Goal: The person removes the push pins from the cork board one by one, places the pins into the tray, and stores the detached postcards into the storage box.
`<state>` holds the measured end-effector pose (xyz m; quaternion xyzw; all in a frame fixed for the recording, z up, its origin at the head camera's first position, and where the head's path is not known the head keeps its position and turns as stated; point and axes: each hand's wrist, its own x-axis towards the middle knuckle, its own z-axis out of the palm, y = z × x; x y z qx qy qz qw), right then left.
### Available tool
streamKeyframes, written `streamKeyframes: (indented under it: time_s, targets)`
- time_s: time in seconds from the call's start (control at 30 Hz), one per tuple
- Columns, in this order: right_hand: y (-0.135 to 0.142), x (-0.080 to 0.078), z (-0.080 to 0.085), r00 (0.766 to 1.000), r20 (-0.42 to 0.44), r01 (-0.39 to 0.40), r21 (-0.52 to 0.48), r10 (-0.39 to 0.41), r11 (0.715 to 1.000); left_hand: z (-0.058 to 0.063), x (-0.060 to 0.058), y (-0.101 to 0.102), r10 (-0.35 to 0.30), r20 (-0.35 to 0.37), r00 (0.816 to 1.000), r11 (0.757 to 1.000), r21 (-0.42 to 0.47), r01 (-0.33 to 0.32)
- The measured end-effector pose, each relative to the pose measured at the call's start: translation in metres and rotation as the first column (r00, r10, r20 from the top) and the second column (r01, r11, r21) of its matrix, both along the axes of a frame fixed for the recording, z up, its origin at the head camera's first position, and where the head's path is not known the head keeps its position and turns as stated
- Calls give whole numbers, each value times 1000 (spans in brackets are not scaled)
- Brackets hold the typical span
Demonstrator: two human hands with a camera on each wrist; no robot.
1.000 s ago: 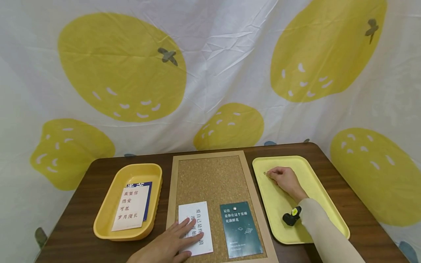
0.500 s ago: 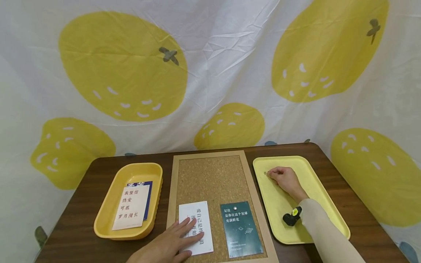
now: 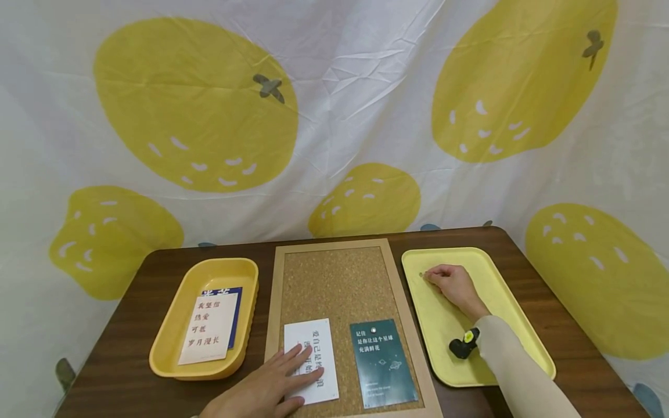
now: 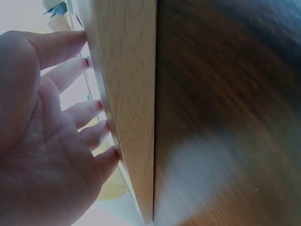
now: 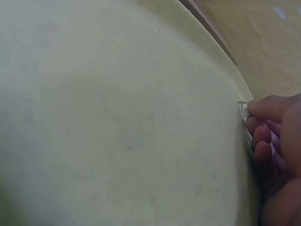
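My left hand (image 3: 266,386) lies with spread, straight fingers on a white card (image 3: 324,380) at the lower left of the corkboard (image 3: 334,284). In the left wrist view its fingertips reach over the board's wooden frame (image 4: 129,94). My right hand (image 3: 453,287) is over the pale yellow tray (image 3: 502,337), near its far left corner. Thumb and forefinger pinch a small metal thumbtack (image 5: 246,113), mostly covered by the fingertips. Right beside them, another thumbtack (image 5: 241,103) shows its flat head and thin pin. A dark green card (image 3: 384,371) on the board has a thumbtack (image 3: 373,330) at its top.
On the left stands a yellow plastic basket (image 3: 167,348) with a pale pink card (image 3: 209,331) over a blue card (image 3: 236,319). The dark wooden table (image 3: 130,307) meets a lemon-print cloth (image 3: 355,116) behind. The board's raised frame lies between basket and tray.
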<state>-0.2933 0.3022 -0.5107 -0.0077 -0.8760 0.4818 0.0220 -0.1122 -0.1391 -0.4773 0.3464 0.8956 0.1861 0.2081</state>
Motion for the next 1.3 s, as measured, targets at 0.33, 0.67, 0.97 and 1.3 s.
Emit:
streamKeyframes:
  time_s: [0.33,0.67,0.97,1.3]
  targets:
    - [-1,3,1,1000,-18,-8,-14,8,1000,1,0,-1,0,3,1000,1000,-9,0]
    - [-5,3,7,997,-78,-14,3,14,1000,0,-1,-1,4,21,1000,1000,-7,-4]
    - [-45,5,34,991,-84,-109,-9,108,994,2,0,-1,-3,0,1000,1000,15,3]
    - [-85,10,43,968,-95,-237,-20,234,971,2,-1,-2,-7,-9,1000,1000,14,7]
